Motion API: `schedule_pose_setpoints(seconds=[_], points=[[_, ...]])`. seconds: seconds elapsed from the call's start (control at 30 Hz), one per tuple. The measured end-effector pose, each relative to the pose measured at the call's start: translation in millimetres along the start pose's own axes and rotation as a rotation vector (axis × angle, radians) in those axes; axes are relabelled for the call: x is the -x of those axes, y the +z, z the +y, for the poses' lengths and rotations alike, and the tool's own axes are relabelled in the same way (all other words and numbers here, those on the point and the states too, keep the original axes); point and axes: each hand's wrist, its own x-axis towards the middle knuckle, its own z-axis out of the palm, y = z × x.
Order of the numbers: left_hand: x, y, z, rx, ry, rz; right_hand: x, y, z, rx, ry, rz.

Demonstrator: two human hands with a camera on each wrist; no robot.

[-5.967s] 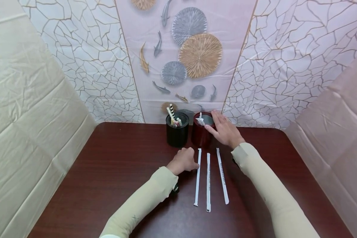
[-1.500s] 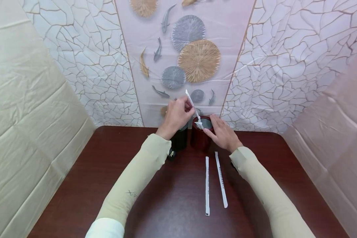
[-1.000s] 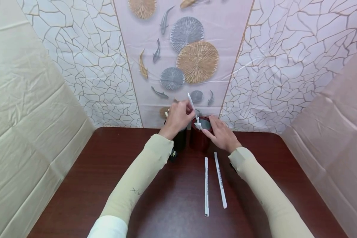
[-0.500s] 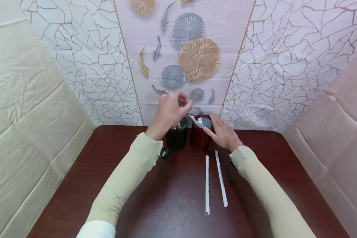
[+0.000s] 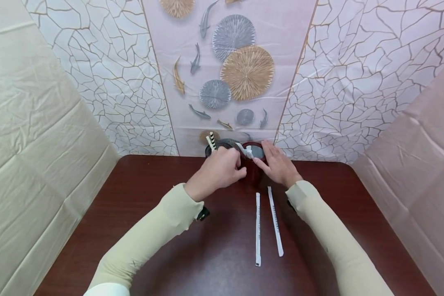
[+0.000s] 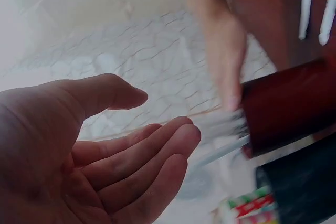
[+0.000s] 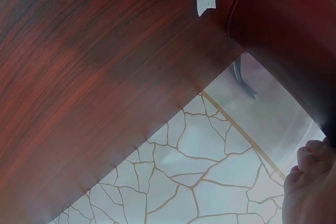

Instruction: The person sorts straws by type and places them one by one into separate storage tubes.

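My left hand (image 5: pixel 220 167) is in front of the black cup (image 5: pixel 211 150), hiding most of it in the head view. In the left wrist view this hand's fingers are loosely bent, the thumb stands apart, and nothing is held. My right hand (image 5: pixel 280 164) rests against the right side of the dark red cup (image 5: pixel 260 149), fingers and thumb fairly straight at its rim. White wrapped straws (image 5: pixel 246 151) lean in the red cup. Striped paper straws (image 5: pixel 211 141) stick up from the black cup. Two wrapped straws, a left one (image 5: pixel 258 230) and a right one (image 5: pixel 275 222), lie on the table.
Both cups stand side by side near the back edge of the dark brown table (image 5: pixel 140 181). A patterned cloth (image 5: pixel 133 82) hangs close behind them. Beige panels (image 5: pixel 40 144) flank the table.
A wrapped straw was taken from the table by the left hand, put into the red cup and let go. The left hand then came back toward the front. The right hand stays at the cup.
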Motion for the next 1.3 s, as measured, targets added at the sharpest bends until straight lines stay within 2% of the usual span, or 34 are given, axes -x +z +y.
schedule_pose_setpoints(seconds=[0.13, 0.33, 0.57, 0.7, 0.87, 1.03, 1.3], points=[[3.7, 29.5, -4.6, -0.002, -0.033, -0.07, -0.4, 0.1, -1.9, -0.006, 0.001, -0.002], [9.3, 77.6, -10.2, 0.075, -0.106, -0.183, 0.9, -2.0, -4.5, -0.013, 0.017, -0.023], [14.3, 130.7, -5.7, 0.178, -0.151, -0.275, 0.6, -1.0, -4.6, -0.001, 0.011, -0.036], [13.9, 155.9, -1.3, 0.241, -0.182, -0.317, 1.0, 0.0, -3.2, 0.005, 0.02, -0.033], [11.9, 173.3, 5.0, 0.255, -0.224, -0.322, 0.8, 0.4, -2.7, 0.005, 0.016, -0.035], [9.7, 182.7, 10.2, 0.282, -0.263, -0.335, 1.3, -0.7, -2.0, -0.009, 0.014, -0.022], [10.1, 197.0, 13.1, 0.252, -0.288, -0.35, 2.3, -2.0, -2.3, -0.02, 0.012, -0.022]])
